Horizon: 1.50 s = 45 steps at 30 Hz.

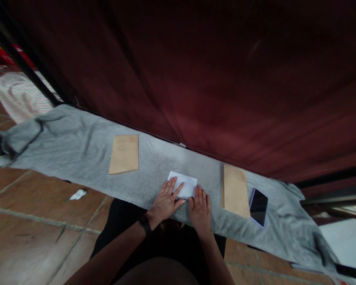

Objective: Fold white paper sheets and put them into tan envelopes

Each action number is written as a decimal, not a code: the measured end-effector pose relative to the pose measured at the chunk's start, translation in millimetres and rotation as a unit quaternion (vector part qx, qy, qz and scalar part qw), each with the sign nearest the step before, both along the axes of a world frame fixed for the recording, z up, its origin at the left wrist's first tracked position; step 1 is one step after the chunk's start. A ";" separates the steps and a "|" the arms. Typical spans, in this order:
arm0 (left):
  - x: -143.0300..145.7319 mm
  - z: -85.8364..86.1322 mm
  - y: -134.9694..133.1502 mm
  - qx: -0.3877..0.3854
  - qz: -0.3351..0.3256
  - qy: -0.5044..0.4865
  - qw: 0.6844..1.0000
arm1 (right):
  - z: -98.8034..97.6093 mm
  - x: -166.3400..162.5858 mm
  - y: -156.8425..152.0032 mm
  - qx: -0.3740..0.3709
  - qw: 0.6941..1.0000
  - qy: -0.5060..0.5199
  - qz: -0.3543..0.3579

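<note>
A small white sheet of paper (187, 183), perhaps folded, lies in front of me on the grey cloth. My left hand (165, 201) rests on its left part, palm down with the fingers spread, and covers that side. At the paper's lower right corner, my right hand (200, 208) lies flat with its fingers stretched out, partly over the edge. Neither hand grips anything. To the left is a single brown envelope (124, 154) with a faint reddish mark at its top right. Several brown envelopes appear stacked (235, 192) right of my right hand.
A phone (258, 207) with a dark screen lies beside the right envelopes. The grey cloth (77, 138) covers a long narrow bench against a dark red curtain (195, 87). Crumpled white tissue (78, 194) is on the tiled floor at left. A white panel (347, 241) stands at far right.
</note>
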State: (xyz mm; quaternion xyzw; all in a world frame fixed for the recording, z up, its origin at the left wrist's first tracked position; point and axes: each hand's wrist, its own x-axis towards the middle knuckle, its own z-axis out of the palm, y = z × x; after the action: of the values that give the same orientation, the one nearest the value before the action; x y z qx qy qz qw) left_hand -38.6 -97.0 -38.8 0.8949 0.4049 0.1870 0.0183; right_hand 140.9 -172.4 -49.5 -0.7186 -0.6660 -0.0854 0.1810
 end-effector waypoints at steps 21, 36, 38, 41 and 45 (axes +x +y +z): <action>-4.1 8.9 -4.8 -0.041 -0.024 0.018 0.999 | -1.3 6.7 -38.6 -0.021 0.996 0.006 0.083; -9.3 17.7 -2.2 -0.035 -0.078 0.005 0.996 | 18.7 19.2 4.4 -0.067 0.982 0.103 0.146; -11.9 15.6 -1.2 -0.040 -0.104 0.006 0.994 | 16.7 23.5 13.5 -0.075 0.981 0.092 0.155; -15.7 10.4 -0.3 -0.050 -0.152 0.010 0.987 | 12.9 30.6 25.9 -0.083 0.982 0.079 0.153; -18.3 6.6 0.6 -0.059 -0.173 0.003 0.983 | 11.0 38.1 43.1 -0.095 0.983 0.063 0.145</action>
State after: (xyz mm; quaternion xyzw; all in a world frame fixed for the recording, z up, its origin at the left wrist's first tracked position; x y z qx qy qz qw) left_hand -56.9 -96.4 -32.2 0.9492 0.2546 0.1544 0.1021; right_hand 179.0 -129.2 -38.5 -0.6320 -0.7558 0.0504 0.1640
